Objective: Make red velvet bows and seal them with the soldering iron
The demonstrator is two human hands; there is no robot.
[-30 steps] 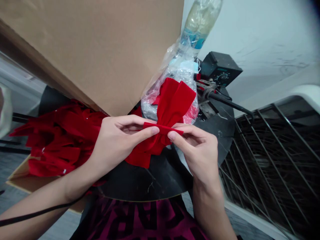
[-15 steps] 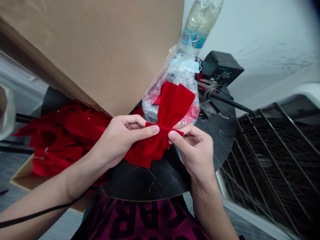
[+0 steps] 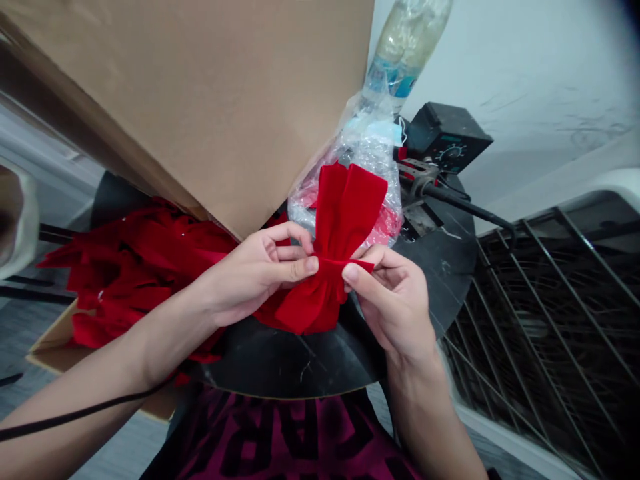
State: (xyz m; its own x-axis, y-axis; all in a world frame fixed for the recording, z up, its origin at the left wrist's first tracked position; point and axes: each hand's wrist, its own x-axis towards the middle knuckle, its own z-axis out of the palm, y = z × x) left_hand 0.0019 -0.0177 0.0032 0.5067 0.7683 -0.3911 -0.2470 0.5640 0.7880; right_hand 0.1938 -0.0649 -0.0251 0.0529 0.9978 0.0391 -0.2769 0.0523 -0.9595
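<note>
Between my hands is a red velvet-like bow (image 3: 350, 207), gathered at its middle by a narrow red strip (image 3: 333, 261). My left hand (image 3: 265, 270) pinches the gathered middle from the left, thumb in front and fingers partly behind. On the other side my right hand (image 3: 393, 290) grips the strip's right end between thumb and fingers. The bow's upper loops fan upward and its lower part hangs over the round black table (image 3: 300, 367). Left of my left hand lies a heap of red fabric pieces (image 3: 145, 253), partly covered by my forearm.
A large cardboard box (image 3: 240, 100) stands behind on the left. Beyond the bow is a clear plastic bag (image 3: 367, 150) with red pieces, near a plastic bottle (image 3: 405, 47). A black device with a dial (image 3: 450, 140) stands at right, above a barred fan-like unit (image 3: 550, 313).
The strip's left end, sticking out past my left thumb before, is now tucked out of sight behind the bow. My left fingers have curled inward, while my right hand keeps its pinch.
</note>
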